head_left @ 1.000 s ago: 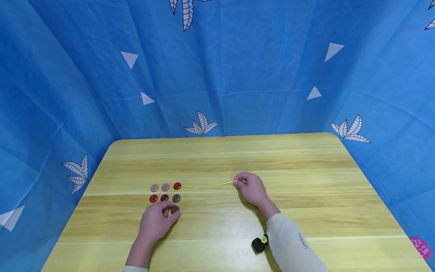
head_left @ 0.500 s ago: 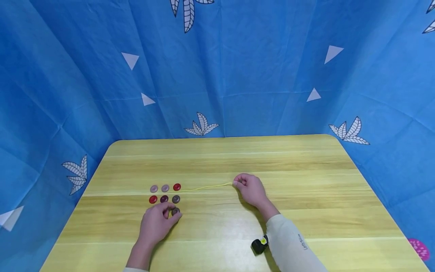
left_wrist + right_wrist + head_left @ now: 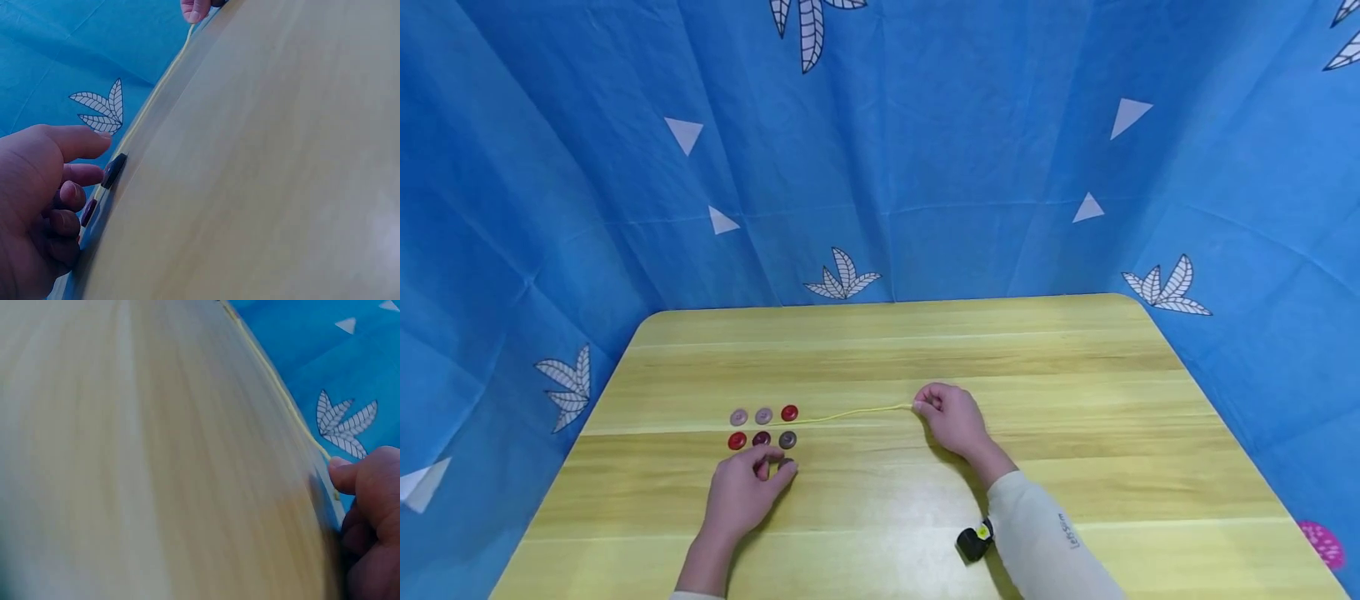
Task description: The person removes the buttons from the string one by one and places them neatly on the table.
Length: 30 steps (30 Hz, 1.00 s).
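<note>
My left hand [image 3: 741, 492] has its thumb and index finger round the edge of a dark button [image 3: 114, 170], low over the table. The fingers partly hide this button in the head view. A maroon button [image 3: 762, 439] and a grey button [image 3: 787, 440] lie just beyond, with a red button [image 3: 737, 440] to their left. Behind them another red button [image 3: 789, 412] and two mauve buttons, one of them here [image 3: 763, 416], form a back row. My right hand [image 3: 953, 418] pinches the end of a yellow string [image 3: 857, 412], whose other part runs left between the rows.
The wooden table [image 3: 1075, 400] fills the lower view. A blue patterned cloth [image 3: 962, 167] hangs at its back and sides. A black device [image 3: 974, 543] sits by the right sleeve [image 3: 1045, 533].
The dark button at my left fingers has shifted slightly toward the grey one and is more covered by the fingertips. My right hand and the string stay in place.
</note>
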Tool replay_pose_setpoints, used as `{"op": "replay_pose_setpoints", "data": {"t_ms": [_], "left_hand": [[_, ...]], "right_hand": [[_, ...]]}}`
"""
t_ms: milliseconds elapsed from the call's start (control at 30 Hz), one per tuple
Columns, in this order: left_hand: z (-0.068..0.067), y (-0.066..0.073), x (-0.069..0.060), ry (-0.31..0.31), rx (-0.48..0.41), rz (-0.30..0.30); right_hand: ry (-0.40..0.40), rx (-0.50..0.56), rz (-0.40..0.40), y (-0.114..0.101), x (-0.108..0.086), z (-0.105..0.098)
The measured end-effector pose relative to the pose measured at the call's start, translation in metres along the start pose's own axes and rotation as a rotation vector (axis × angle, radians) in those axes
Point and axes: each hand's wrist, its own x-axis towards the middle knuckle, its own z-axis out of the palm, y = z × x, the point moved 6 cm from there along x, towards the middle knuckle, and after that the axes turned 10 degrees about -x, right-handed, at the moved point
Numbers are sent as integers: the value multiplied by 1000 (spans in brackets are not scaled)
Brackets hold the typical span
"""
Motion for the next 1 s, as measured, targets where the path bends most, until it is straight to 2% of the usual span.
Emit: {"op": "replay_pose_setpoints", "data": {"t_ms": [200, 400, 633, 800, 1000], "left_hand": [[-1, 2, -2, 19, -65, -8], [-1, 3, -2, 16, -72, -7], [-1, 1, 1, 3, -81, -31], [-2, 0, 1, 3, -79, -50], [-4, 6, 2, 6, -81, -5]], "right_hand": [[-75, -12, -47, 0, -2, -6], [-119, -93, -65, 5, -6, -21], [-121, -154, -31, 26, -11, -41], [-119, -201, 2, 37, -14, -47], [-114, -235, -6, 40, -15, -48]]}}
